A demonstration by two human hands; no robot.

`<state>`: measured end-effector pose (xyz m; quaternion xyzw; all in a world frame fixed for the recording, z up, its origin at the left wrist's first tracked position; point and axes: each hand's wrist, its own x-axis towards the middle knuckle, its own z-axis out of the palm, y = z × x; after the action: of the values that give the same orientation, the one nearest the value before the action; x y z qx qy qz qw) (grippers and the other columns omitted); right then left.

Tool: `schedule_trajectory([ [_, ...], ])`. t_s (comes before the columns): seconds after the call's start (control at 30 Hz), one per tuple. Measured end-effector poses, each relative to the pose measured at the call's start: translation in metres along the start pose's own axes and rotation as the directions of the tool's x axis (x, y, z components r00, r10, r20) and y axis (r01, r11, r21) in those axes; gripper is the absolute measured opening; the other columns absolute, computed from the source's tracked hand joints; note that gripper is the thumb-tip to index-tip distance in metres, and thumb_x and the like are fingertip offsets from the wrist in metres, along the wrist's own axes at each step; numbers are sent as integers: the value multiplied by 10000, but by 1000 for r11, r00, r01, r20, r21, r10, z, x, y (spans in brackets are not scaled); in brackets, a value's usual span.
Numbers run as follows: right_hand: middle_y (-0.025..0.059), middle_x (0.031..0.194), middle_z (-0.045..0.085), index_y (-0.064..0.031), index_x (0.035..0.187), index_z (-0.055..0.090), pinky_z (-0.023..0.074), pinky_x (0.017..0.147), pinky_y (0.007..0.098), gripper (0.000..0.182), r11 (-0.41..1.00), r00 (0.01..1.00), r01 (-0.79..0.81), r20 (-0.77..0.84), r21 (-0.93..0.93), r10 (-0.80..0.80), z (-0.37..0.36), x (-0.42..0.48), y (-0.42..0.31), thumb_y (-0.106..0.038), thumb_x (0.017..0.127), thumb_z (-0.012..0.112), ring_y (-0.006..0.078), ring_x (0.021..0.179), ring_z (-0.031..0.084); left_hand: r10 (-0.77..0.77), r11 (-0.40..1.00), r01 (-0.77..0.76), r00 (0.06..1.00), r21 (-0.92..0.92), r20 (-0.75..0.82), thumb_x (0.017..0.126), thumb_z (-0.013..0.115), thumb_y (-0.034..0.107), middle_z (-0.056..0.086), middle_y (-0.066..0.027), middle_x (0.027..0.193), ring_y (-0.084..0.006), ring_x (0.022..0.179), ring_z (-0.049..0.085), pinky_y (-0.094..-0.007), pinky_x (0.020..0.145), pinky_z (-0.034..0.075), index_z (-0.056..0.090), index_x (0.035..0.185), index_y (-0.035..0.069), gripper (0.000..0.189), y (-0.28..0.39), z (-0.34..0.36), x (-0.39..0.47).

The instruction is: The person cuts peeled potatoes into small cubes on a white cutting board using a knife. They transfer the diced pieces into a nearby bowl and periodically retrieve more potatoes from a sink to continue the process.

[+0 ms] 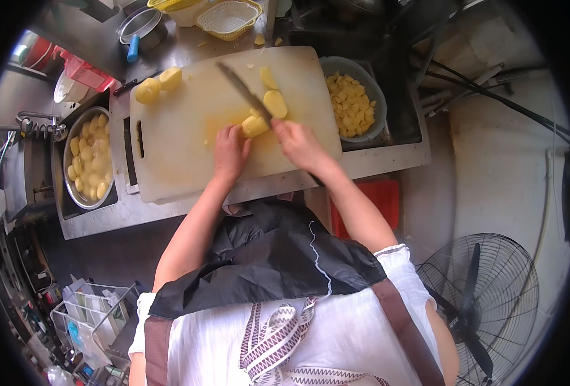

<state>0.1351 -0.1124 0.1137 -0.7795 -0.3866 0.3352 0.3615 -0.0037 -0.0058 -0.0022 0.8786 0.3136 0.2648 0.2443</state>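
My right hand (pixel 298 144) grips a kitchen knife (pixel 241 89), its blade slanting up and left over a white plastic cutting board (pixel 174 144). Beside the blade lies a partly cut peeled potato (pixel 254 127). Fingertips and thumb of my left hand (pixel 231 152) are against its left side. A flat-cut potato piece (pixel 275 104) and a smaller wedge (pixel 268 78) rest just beyond the knife. Two peeled potatoes (pixel 148 91) sit at the board's far left corner.
Left, a steel basin (pixel 91 207) holds peeled potatoes. Right, a grey bowl (pixel 380 99) contains potato chunks (pixel 351 108). Behind the board are a blue-handled pot (pixel 142 31) and a yellow-white basket (pixel 229 21). A caged fan (pixel 473 309) stands at lower right.
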Motion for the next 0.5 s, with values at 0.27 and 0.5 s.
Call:
schedule_trajectory([
  [0.27, 260, 745, 588, 44, 837, 589, 443, 702, 433, 481, 983, 997, 61, -26, -174, -67, -21, 40, 79, -381, 921, 382, 417, 782, 575, 91, 995, -89, 994, 41, -58, 738, 610, 100, 501, -169, 1076, -342, 1003, 469, -394, 869, 398, 488, 1097, 4, 391, 5, 6, 4],
  [0.5, 112, 556, 534, 11, 762, 528, 428, 491, 353, 503, 973, 975, -214, 86, 86, 207, -45, 14, 49, -448, 915, 392, 245, 499, 540, 62, 997, -61, 998, -51, 16, 749, 593, 75, 520, -166, 1063, -333, 1007, 482, -396, 859, 406, 504, 1094, 18, 362, -1, -3, 20],
])
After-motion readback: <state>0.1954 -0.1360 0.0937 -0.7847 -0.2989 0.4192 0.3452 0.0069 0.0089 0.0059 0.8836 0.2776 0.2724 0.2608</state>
